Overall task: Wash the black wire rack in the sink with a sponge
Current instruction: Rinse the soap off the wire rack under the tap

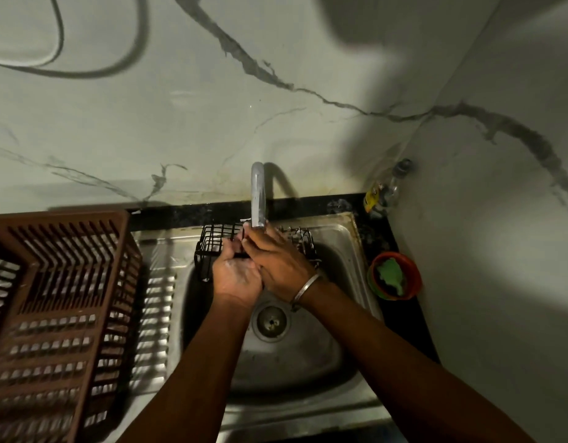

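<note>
Hands [260, 266] overlap the wire rack [212, 244] under the faucet [258, 193].

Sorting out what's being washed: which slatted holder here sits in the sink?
The black wire rack, under both hands by the tap; the brown plastic basket stands beside the sink.

I see the wire rack [212, 243] in the sink [340, 238] under the faucet [258, 193] — basket [62, 298] left, bowl [394, 274] right, both hands [236, 276] [276, 260] over it.
</note>
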